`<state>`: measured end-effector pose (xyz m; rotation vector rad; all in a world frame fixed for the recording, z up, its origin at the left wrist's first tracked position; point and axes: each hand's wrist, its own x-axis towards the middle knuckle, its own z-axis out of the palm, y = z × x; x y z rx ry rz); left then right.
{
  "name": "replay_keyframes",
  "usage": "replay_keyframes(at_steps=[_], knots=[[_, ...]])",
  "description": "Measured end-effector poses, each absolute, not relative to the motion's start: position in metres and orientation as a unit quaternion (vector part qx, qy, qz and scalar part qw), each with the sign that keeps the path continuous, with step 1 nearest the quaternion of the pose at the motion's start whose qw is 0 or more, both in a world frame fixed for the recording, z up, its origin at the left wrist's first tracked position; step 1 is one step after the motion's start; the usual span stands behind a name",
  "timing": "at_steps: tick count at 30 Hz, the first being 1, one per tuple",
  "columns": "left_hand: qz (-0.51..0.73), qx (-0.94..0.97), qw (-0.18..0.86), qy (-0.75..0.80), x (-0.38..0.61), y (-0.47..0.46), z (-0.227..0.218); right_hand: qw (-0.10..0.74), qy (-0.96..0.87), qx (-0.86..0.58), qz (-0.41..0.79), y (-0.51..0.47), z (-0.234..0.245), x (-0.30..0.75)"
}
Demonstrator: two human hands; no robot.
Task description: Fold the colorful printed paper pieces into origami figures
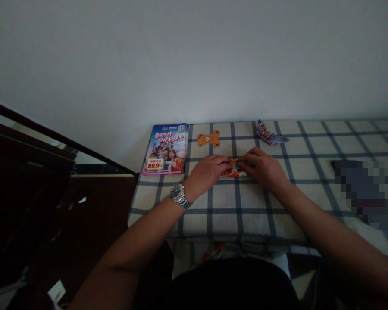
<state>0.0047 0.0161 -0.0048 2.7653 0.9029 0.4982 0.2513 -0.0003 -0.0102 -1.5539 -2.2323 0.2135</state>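
In the head view a small, flat piece of colourful printed paper [234, 171], mostly red and yellow, lies on the checked tablecloth. Its middle shows between my hands, while both ends are covered by fingers. My left hand [209, 170], with a metal watch [180, 196] at the wrist, presses its fingers together over the left end. At the right end, the bent fingers and thumb of my right hand [265, 165] close on the paper's edge. Whether the paper is folded or a flat packet I cannot tell.
A stack of printed flyers [166, 150] lies at the table's left end. Behind my hands are a bear picture [208, 138] on the cloth and a crumpled, printed blue piece [270, 134]. A dark, blurred-out object [368, 193] lies right. The wall [213, 64] borders the tablecloth [200, 224].
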Motion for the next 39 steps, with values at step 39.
replay_keyframes(at_steps=[39], knots=[[0.168, 0.938, 0.073, 0.295, 0.007, 0.000, -0.006, 0.288, -0.791, -0.516, 0.156, 0.006, -0.016, 0.269]])
